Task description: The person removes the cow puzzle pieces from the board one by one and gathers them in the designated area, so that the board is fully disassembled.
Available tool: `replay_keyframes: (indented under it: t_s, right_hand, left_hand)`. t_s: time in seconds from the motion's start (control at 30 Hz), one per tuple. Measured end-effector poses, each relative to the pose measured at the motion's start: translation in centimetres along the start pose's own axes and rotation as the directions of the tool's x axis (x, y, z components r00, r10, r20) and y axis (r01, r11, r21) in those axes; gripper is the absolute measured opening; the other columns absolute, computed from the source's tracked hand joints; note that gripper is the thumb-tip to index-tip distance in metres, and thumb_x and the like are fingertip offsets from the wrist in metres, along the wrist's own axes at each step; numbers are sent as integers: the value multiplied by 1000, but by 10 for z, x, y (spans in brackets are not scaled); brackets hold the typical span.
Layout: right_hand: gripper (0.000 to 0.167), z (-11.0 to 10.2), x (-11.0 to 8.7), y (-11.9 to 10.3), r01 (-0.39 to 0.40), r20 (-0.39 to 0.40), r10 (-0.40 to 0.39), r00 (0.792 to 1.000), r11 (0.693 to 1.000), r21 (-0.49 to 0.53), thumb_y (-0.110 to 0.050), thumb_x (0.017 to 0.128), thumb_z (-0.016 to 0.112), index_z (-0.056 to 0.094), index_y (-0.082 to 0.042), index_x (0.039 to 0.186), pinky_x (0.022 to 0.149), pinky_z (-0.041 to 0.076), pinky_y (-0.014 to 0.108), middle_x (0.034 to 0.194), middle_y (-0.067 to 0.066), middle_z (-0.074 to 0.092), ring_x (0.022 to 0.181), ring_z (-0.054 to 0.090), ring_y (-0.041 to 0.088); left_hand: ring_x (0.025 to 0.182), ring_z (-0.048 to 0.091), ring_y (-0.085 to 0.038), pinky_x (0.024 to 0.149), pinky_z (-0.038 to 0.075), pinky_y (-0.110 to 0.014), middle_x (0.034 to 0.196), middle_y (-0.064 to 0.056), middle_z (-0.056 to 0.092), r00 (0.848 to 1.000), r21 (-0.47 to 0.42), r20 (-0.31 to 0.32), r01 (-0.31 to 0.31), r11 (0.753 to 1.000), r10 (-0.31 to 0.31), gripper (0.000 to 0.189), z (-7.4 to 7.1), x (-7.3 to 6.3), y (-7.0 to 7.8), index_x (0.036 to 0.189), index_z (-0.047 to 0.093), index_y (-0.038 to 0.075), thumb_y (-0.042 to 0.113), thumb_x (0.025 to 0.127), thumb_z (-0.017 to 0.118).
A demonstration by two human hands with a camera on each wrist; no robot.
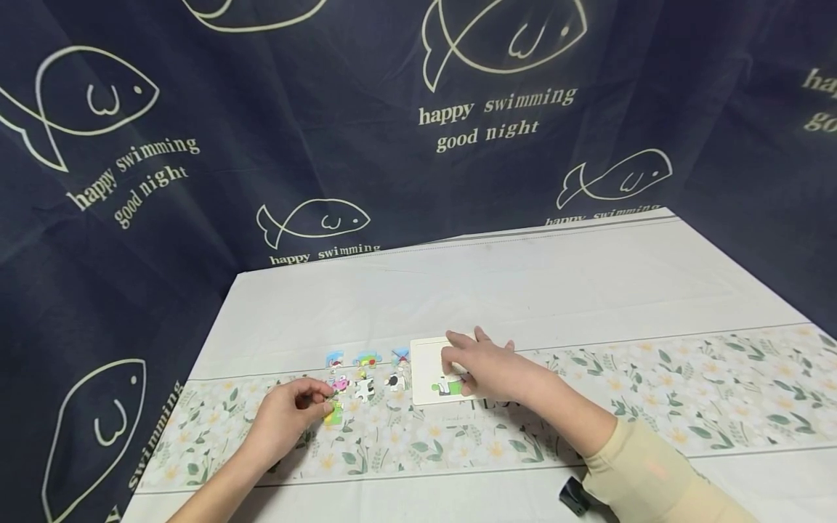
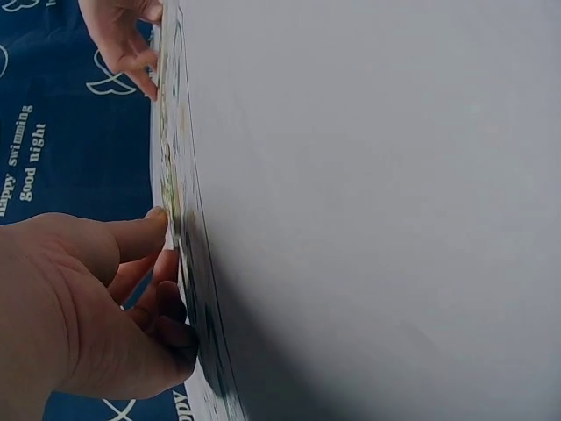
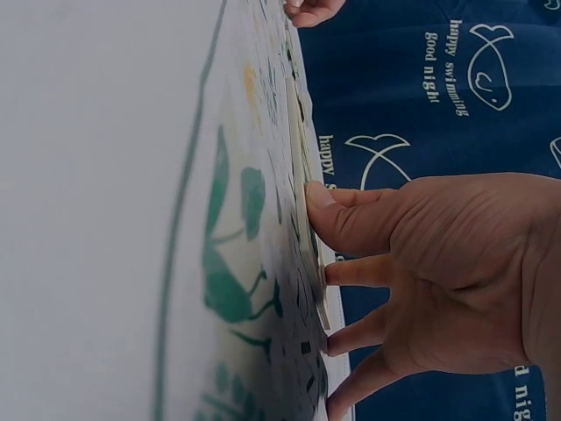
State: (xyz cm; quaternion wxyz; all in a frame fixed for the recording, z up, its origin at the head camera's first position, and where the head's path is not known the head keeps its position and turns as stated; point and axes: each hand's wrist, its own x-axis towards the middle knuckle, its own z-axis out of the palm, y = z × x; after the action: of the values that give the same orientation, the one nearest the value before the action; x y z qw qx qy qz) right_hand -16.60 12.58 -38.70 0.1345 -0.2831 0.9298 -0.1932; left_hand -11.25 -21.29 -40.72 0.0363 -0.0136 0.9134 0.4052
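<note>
In the head view my left hand (image 1: 290, 418) is at the left of several loose jigsaw pieces. Its fingers are loosely bent, with thumb and forefinger a little apart at a green-and-yellow piece (image 1: 336, 417) and a pink piece (image 1: 341, 383); the left wrist view shows nothing held between them. My right hand (image 1: 493, 369) is over a white puzzle tray (image 1: 423, 363), fingers spread. Its thumb touches a green-and-white piece (image 1: 447, 388) low in the tray. From the right wrist, the thumb (image 3: 337, 210) rests at the tray's near edge. The hand hides the tray's right part.
Between the left hand and the tray lie a white piece (image 1: 363, 390), a black-and-white piece (image 1: 395, 381) and blue-topped pieces (image 1: 335, 358) behind. A floral strip (image 1: 418, 447) crosses the white tablecloth (image 1: 523, 290). A small black object (image 1: 574, 497) is by the right sleeve.
</note>
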Motion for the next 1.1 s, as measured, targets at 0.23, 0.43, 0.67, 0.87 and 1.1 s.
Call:
replay_keyframes:
  t_s: [0.23,0.43,0.67,0.87,1.1]
  right_hand:
    - [67,2,0,-1,-42,-32,40,999,998,-49,-19,85,77,47,-11,145,92,26,85,160,24,29,142,27,56]
    - [92,2,-1,-2,-100,-33,98,995,992,-75,-27,81,78,32,9,152,99,28,79,159,28,28,145,27,49]
    - [95,1,-1,-1,-158,-38,155,987,983,-94,-31,80,80,33,16,148,103,31,72,159,30,27,146,26,45]
    - [98,1,1,0,-184,-20,183,983,979,-90,-35,78,77,32,16,149,107,30,69,159,31,24,147,21,48]
    - [99,2,2,0,-190,-13,190,982,978,-83,-35,79,76,30,16,149,108,29,67,160,31,23,147,20,48]
  left_hand:
    - [74,49,-19,61,42,-27,84,-2,58,1000,-7,-27,14,1000,-14,17,0,0,2,101,71,10,5,87,79]
    - [72,49,-18,60,40,-27,84,-1,59,999,0,-36,4,1000,-4,17,-1,0,4,102,70,10,12,88,80]
    - [73,48,-18,60,39,-27,86,-1,58,999,4,-39,-5,1000,5,16,-1,1,7,104,71,10,10,89,78]
    - [70,48,-17,56,39,-26,86,-1,59,999,-23,-30,-27,999,27,13,5,4,14,100,71,11,7,89,77]
    - [67,47,-17,53,37,-25,85,-1,59,998,-50,-6,-59,997,59,12,18,11,25,98,71,12,8,89,78]
